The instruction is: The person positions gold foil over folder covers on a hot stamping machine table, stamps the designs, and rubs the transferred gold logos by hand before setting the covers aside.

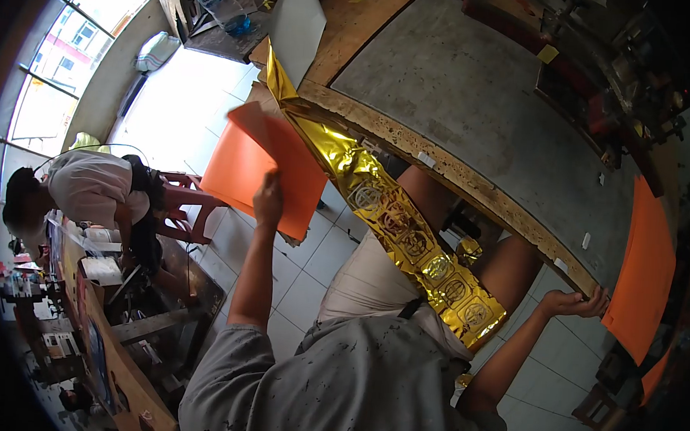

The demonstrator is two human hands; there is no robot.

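Observation:
My left hand (268,201) is closed on the near edge of an orange sheet (243,169), whose far corner curls up. More orange sheeting lies beneath and beside it. My right hand (576,304) is palm up with its fingers curled against the table's right front corner, close to another orange sheet (641,271). Whether those fingers grip anything is hidden. Between my arms, a shiny gold foil strip (406,226) with round stamped-out marks hangs from the table's left end across my lap.
A worktable with a grey top (482,75) and rough wooden edge (409,147) stands before me, dark machinery (605,88) at its far right. A grey-white board (297,32) rises at its left. Another person (103,189) bends over a bench at left. A plastic bottle (219,6) stands behind.

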